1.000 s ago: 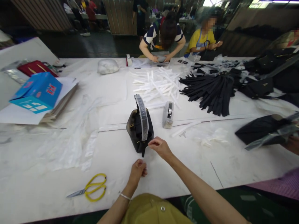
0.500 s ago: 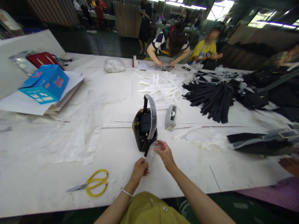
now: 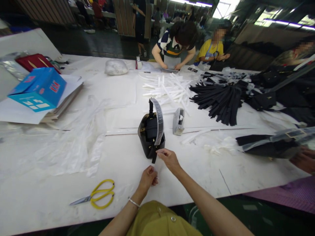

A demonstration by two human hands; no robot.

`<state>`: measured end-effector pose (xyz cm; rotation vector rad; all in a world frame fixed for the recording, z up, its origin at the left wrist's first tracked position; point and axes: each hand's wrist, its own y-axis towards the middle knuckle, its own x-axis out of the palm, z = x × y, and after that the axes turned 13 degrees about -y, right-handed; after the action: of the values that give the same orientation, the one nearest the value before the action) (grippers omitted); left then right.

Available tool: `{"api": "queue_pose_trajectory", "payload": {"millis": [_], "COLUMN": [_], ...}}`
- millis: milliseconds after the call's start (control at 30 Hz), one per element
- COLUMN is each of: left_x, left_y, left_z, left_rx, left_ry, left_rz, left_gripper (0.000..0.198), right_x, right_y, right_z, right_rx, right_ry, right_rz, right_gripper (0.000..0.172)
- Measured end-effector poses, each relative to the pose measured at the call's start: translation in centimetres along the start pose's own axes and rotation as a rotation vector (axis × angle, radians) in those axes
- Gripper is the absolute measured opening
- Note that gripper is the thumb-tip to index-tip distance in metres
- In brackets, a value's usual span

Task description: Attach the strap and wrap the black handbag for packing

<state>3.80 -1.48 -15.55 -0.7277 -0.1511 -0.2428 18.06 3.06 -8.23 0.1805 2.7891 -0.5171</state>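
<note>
A small black handbag [image 3: 147, 137] stands upright on the white table [image 3: 123, 164], its handle [image 3: 158, 119] wrapped in clear film. My right hand [image 3: 168, 159] is pinched at the bag's near bottom edge, holding one end of a thin clear strip. My left hand [image 3: 147, 178] is closed in a pinch on the strip's other end, a little nearer to me. The strip itself is hard to make out between the two hands. A thin bracelet sits on my left wrist.
Yellow scissors [image 3: 98, 196] lie at the near left. A tape dispenser [image 3: 178, 121] stands right of the bag. Farther off are white strips [image 3: 167, 88], black straps [image 3: 221, 101], a blue box [image 3: 36, 90] and clear plastic sheets [image 3: 78, 141]. Other people work at the far edge; another person's hand [image 3: 304, 159] is at right.
The view shifted slightly. My right hand moved a little up toward the bag's bottom edge; my left hand stayed pinched near me. The person across the table straightened somewhat.
</note>
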Motion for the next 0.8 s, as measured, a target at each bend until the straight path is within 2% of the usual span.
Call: {"api": "queue_pose_trajectory", "payload": {"millis": [100, 200, 267, 333, 467, 633, 700, 800], "left_x": [-0.6, -1.5, -1.9, -2.2, -2.2, -1.8, -1.6, -1.2], "left_y": [-0.3, -0.8, -0.7, -0.3, 0.8, 0.7, 0.2, -0.7], "left_z": [0.5, 1.7, 2.6, 3.4, 4.6, 5.3, 5.5, 6.0], "left_rx": [0.071, 0.237, 0.327, 0.359, 0.342, 0.264, 0.202, 0.111], "left_ry": [0.102, 0.197, 0.227, 0.232, 0.190, -0.003, -0.094, -0.205], "left_rz": [0.033, 0.121, 0.140, 0.118, 0.035, -0.106, -0.170, -0.276], "left_gripper": [0.020, 0.041, 0.050, 0.046, 0.031, 0.012, 0.015, 0.034], "right_x": [-0.6, -0.8, -0.8, -0.6, -0.5, -0.9, -1.1, -1.2], "right_y": [0.2, 0.2, 0.3, 0.4, 0.6, 0.4, 0.3, 0.1], "right_z": [-0.8, -1.1, -1.0, -0.9, -1.0, -1.6, -1.8, -1.8], "right_rx": [-0.072, -0.134, -0.141, -0.086, 0.121, 0.188, 0.197, 0.194], "right_ry": [-0.067, -0.148, -0.162, -0.115, 0.077, 0.129, 0.125, 0.114], "right_rz": [-0.037, -0.052, -0.045, -0.029, -0.053, -0.065, -0.065, -0.066], "right_gripper": [0.019, 0.018, 0.014, 0.013, 0.025, 0.031, 0.032, 0.033]}}
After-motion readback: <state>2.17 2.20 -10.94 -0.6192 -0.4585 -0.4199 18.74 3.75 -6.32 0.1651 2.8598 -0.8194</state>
